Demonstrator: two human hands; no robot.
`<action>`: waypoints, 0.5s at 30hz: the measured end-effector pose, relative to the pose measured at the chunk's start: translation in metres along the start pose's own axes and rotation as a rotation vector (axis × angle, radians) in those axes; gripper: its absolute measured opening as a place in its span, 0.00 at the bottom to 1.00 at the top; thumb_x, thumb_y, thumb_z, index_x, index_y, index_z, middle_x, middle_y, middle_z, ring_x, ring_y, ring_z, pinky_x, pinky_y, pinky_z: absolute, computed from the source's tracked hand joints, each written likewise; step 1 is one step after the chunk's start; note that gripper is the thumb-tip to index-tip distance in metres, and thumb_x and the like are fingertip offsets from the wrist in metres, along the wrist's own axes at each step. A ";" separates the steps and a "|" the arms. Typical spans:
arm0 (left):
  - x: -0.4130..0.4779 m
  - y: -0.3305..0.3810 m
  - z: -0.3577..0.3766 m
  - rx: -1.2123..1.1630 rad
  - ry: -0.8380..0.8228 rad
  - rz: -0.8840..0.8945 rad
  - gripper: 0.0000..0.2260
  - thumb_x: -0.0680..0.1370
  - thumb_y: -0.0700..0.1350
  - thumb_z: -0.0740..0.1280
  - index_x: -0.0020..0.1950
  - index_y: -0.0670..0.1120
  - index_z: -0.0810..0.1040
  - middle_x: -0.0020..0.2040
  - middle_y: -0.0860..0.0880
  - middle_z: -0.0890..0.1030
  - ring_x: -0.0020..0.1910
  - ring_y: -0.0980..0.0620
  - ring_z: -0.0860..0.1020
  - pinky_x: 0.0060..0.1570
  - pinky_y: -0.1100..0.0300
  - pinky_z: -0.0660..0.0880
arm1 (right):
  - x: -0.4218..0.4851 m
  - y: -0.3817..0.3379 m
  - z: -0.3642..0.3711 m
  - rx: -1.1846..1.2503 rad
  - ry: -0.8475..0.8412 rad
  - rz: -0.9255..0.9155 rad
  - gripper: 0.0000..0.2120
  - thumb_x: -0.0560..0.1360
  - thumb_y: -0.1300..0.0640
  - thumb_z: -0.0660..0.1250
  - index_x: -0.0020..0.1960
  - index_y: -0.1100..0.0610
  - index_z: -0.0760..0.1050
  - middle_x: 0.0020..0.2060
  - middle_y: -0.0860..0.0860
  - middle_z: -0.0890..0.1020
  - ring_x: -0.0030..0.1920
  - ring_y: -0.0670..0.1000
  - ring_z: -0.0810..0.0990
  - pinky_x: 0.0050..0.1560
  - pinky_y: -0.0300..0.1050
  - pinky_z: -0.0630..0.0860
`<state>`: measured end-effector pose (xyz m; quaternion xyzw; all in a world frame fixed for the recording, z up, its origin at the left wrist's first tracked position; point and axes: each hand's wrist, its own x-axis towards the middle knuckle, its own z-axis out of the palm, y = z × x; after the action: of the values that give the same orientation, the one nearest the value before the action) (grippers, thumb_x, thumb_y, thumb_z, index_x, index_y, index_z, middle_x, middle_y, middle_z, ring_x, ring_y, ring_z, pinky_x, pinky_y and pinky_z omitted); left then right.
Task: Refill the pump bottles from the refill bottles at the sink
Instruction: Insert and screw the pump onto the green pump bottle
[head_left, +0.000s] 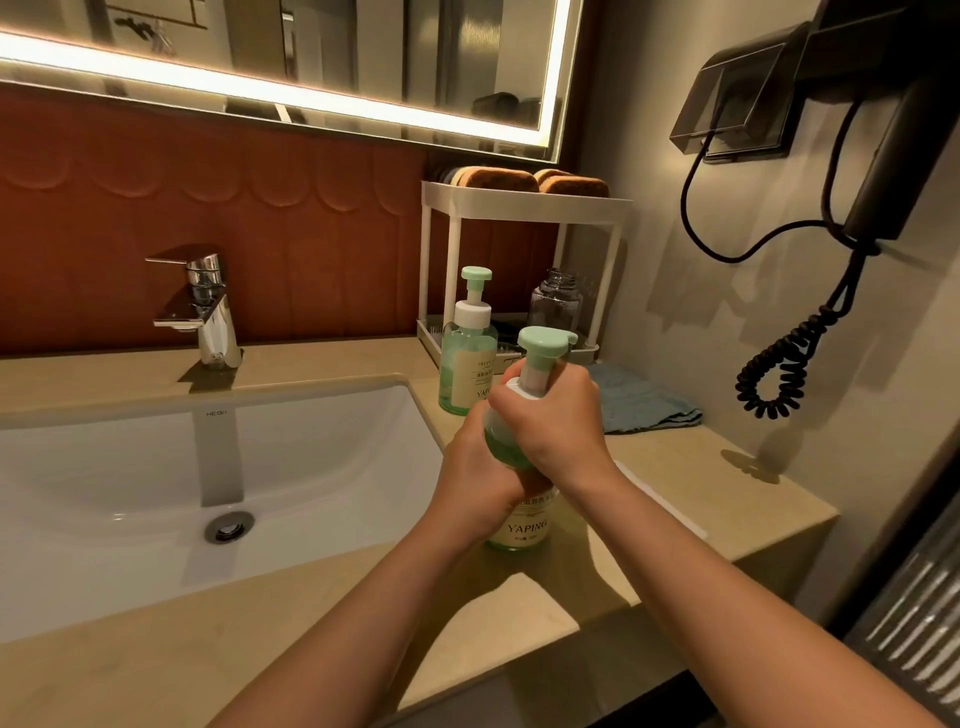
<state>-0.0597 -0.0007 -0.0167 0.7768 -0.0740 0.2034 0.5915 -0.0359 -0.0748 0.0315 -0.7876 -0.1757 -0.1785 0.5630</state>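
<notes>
Beside the sink, left hand and right hand grip the pump bottle, hiding its neck.

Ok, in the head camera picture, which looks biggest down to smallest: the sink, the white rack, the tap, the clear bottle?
1. sink
2. white rack
3. tap
4. clear bottle, though its bottom is hidden, so this one is less sure.

Left hand grips pump bottle body; right hand grips its collar, on counter.
</notes>
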 end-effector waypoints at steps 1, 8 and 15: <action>0.001 -0.001 0.000 0.002 0.002 -0.002 0.29 0.69 0.44 0.74 0.65 0.56 0.65 0.58 0.55 0.75 0.59 0.56 0.73 0.59 0.57 0.71 | 0.001 0.000 0.000 0.007 -0.011 0.007 0.05 0.69 0.58 0.71 0.42 0.52 0.75 0.36 0.42 0.76 0.39 0.42 0.76 0.39 0.36 0.71; 0.023 -0.016 -0.005 0.004 -0.050 -0.042 0.33 0.66 0.43 0.76 0.67 0.52 0.65 0.58 0.53 0.76 0.59 0.54 0.74 0.60 0.51 0.73 | 0.027 0.013 -0.015 -0.087 -0.402 0.060 0.27 0.70 0.47 0.71 0.64 0.53 0.65 0.58 0.51 0.74 0.59 0.51 0.75 0.62 0.54 0.72; 0.053 -0.026 -0.013 0.012 -0.034 -0.067 0.31 0.66 0.41 0.76 0.65 0.48 0.64 0.56 0.51 0.75 0.59 0.51 0.74 0.56 0.53 0.72 | 0.049 0.032 -0.040 -0.199 -0.584 0.037 0.27 0.77 0.50 0.62 0.73 0.48 0.56 0.67 0.49 0.68 0.66 0.49 0.67 0.64 0.48 0.68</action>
<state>-0.0049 0.0261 -0.0156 0.7855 -0.0570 0.1707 0.5920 0.0185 -0.1190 0.0405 -0.8599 -0.2975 0.0494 0.4118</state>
